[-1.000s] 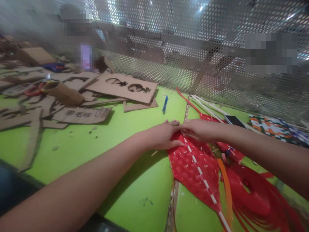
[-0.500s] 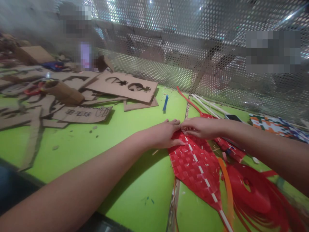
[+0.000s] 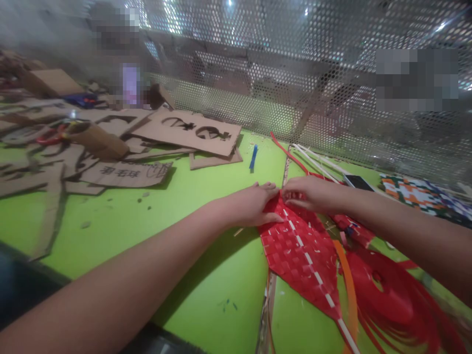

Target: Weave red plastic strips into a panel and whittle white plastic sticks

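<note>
A leaf-shaped red woven fan [image 3: 295,255] lies on the green table, a white stick threaded up its middle and out at the near tip. My left hand [image 3: 254,204] rests flat on its far left part, thumb spread from the fingers. Close beside it, my right hand [image 3: 304,194] has its fingers curled closed on the fan's far end; the exact strip between the fingertips is hidden. Under and beyond my right forearm is a second red woven piece [image 3: 359,231]. A coil of red plastic strip [image 3: 383,290] and an orange strip [image 3: 348,290] lie to the right of the fan.
Cardboard scraps and cut-out sheets [image 3: 191,130] cover the left, with a cardboard tube [image 3: 98,140] among them. A blue strip [image 3: 253,157] lies ahead. A phone [image 3: 357,182] and a colourful woven mat [image 3: 409,194] are at the right. A perforated metal screen [image 3: 258,93] bounds the back.
My right hand has shifted slightly right, opening a small gap from my left hand where red weave shows. My left hand keeps its place on the fan.
</note>
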